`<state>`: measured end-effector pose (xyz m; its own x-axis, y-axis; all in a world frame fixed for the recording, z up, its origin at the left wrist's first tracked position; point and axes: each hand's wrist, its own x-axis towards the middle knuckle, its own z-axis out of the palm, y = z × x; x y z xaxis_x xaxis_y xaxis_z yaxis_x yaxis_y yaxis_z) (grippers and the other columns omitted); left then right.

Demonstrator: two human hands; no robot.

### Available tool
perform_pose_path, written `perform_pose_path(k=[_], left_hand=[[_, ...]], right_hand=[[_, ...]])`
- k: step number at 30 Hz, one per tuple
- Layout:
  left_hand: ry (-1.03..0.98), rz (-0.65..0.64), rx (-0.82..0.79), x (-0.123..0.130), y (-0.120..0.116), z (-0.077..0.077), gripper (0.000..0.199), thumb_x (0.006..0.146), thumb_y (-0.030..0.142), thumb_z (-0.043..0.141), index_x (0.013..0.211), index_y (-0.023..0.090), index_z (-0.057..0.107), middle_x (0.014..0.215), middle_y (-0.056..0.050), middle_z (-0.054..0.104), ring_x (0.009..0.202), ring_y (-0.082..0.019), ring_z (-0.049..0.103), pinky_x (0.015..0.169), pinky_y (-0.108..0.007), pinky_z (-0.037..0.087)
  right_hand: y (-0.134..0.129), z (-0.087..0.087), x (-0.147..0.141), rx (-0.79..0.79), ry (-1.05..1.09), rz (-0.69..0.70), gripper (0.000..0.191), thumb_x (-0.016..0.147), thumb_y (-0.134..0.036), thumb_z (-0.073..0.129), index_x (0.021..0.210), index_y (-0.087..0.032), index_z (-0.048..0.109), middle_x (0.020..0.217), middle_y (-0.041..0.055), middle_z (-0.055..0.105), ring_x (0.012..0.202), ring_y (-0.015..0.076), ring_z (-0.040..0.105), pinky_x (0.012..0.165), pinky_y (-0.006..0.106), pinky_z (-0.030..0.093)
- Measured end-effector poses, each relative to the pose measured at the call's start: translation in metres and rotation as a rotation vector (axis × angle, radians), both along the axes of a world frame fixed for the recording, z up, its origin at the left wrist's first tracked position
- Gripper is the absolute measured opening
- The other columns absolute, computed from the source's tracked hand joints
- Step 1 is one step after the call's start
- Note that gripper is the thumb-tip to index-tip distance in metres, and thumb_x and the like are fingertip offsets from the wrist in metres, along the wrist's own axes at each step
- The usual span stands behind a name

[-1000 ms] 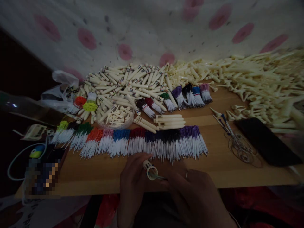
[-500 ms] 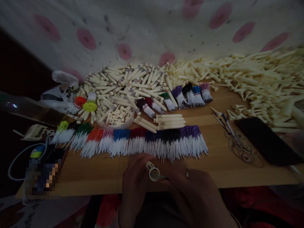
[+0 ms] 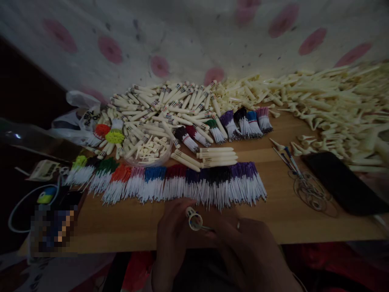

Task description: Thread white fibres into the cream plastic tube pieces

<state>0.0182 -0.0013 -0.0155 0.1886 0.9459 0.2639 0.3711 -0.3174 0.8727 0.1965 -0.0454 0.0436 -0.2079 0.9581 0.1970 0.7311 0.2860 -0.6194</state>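
My left hand is closed around a cream multi-colour pen barrel, whose round open end tilts up toward me. Coloured bits show inside that opening. My right hand, with a ring on one finger, pinches a thin greyish stick whose tip is at the rim of the barrel; what kind of piece it is, I cannot tell. Just beyond my hands lies a long row of white pen refills with coloured ends, sorted by colour. Several slotted cream barrels lie behind the row.
Piled barrels with coloured slots fill the back, and loose cream parts heap up at right. A clear tub holds small cream pieces. Banded refill bundles stand behind. A black phone and rubber bands lie at right.
The barrel's open end has shifted slightly up and left, and more colour shows inside it. Both hands keep nearly the same place and hold.
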Motion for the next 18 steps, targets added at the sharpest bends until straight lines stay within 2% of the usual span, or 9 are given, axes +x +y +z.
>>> perform_pose_path(k=[3, 5, 9, 12, 14, 16, 18], left_hand=[[-0.023, 0.017, -0.046, 0.0, 0.001, -0.005, 0.02, 0.091, 0.022, 0.065, 0.104, 0.032, 0.077, 0.104, 0.002, 0.078, 0.097, -0.015, 0.073, 0.087, -0.022, 0.059], [-0.028, 0.036, -0.097, -0.001, 0.0, -0.011, 0.018, 0.094, 0.028, 0.064, 0.107, 0.03, 0.077, 0.106, -0.001, 0.079, 0.098, -0.018, 0.075, 0.089, -0.027, 0.06], [-0.019, 0.077, -0.217, 0.001, -0.007, -0.022, 0.024, 0.096, 0.037, 0.062, 0.114, 0.027, 0.074, 0.114, -0.006, 0.079, 0.104, -0.022, 0.075, 0.095, -0.035, 0.059], [-0.06, 0.126, -0.268, 0.011, -0.016, -0.022, 0.028, 0.099, 0.044, 0.057, 0.115, 0.027, 0.072, 0.119, -0.007, 0.077, 0.11, -0.024, 0.073, 0.101, -0.037, 0.057], [-0.071, 0.12, -0.278, 0.021, -0.023, -0.019, 0.029, 0.1, 0.045, 0.054, 0.116, 0.028, 0.071, 0.118, -0.007, 0.076, 0.108, -0.024, 0.073, 0.099, -0.035, 0.058], [-0.061, 0.106, -0.261, 0.031, -0.029, -0.016, 0.027, 0.101, 0.042, 0.053, 0.119, 0.03, 0.07, 0.114, -0.007, 0.077, 0.101, -0.023, 0.075, 0.091, -0.032, 0.061], [-0.057, 0.098, -0.231, 0.04, -0.034, -0.014, 0.026, 0.101, 0.038, 0.053, 0.119, 0.032, 0.07, 0.11, -0.007, 0.078, 0.092, -0.023, 0.076, 0.079, -0.03, 0.063]], right_hand=[[-0.001, -0.002, 0.001, -0.053, 0.08, -0.012, 0.028, 0.099, -0.019, 0.048, 0.116, -0.026, 0.069, 0.087, 0.0043, 0.08, 0.069, 0.0194, 0.073, 0.055, 0.025, 0.049], [-0.002, -0.006, 0.002, -0.068, 0.116, -0.04, 0.027, 0.105, -0.03, 0.045, 0.119, -0.027, 0.068, 0.091, 0.0047, 0.08, 0.074, 0.0195, 0.074, 0.059, 0.025, 0.051], [-0.002, -0.019, 0.007, -0.091, 0.16, -0.12, 0.04, 0.108, -0.047, 0.037, 0.105, -0.025, 0.07, 0.082, 0.0055, 0.077, 0.067, 0.0194, 0.073, 0.056, 0.026, 0.051], [-0.002, -0.029, 0.009, -0.054, 0.261, -0.229, 0.041, 0.107, -0.048, 0.036, 0.091, -0.025, 0.067, 0.075, 0.0041, 0.076, 0.065, 0.0201, 0.072, 0.053, 0.026, 0.052], [-0.004, -0.038, 0.008, -0.007, 0.31, -0.338, 0.038, 0.107, -0.049, 0.04, 0.09, -0.027, 0.065, 0.078, 0.0039, 0.077, 0.068, 0.0209, 0.073, 0.055, 0.026, 0.055], [-0.009, -0.049, 0.005, 0.031, 0.323, -0.465, 0.029, 0.105, -0.047, 0.047, 0.098, -0.028, 0.068, 0.088, 0.0051, 0.079, 0.077, 0.0229, 0.076, 0.063, 0.027, 0.06], [-0.014, -0.06, 0.002, 0.053, 0.324, -0.574, 0.025, 0.103, -0.043, 0.053, 0.117, -0.03, 0.068, 0.105, 0.0077, 0.079, 0.094, 0.0261, 0.076, 0.077, 0.032, 0.064]])
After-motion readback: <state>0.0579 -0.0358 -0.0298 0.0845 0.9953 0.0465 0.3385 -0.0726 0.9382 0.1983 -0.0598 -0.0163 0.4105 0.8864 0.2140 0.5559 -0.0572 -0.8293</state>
